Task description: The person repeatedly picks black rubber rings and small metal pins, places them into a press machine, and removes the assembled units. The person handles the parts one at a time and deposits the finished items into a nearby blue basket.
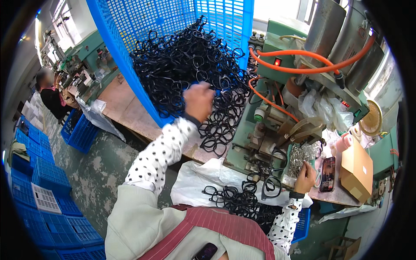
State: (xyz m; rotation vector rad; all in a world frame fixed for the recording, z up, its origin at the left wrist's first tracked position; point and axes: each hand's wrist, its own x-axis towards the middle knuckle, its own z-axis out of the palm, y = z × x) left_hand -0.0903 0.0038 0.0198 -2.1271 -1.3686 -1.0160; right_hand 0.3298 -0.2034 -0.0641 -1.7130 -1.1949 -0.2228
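My left hand point(199, 102) is over the near rim of a tall blue crate, at a tangled heap of black eyeglass frames point(173, 65). Its fingers are blurred, and any frame in them cannot be made out. More black frames spill across the table just right of that hand. My right hand point(306, 177) is beside a tray of small shiny metal parts point(299, 158), fingers drawn together; what they may pinch is too small to see. Between that hand and my lap, a black eyeglass frame point(271, 188) shows by the machine. Several more frames lie on a white sheet point(203, 173) across my lap.
A green bench machine point(264, 143) with orange hoses point(303, 54) fills the right side. A phone point(328, 174) and an open cardboard box point(356, 171) stand beyond my right hand. Stacked blue crates point(51, 175) line the left; another person point(52, 93) sits far left.
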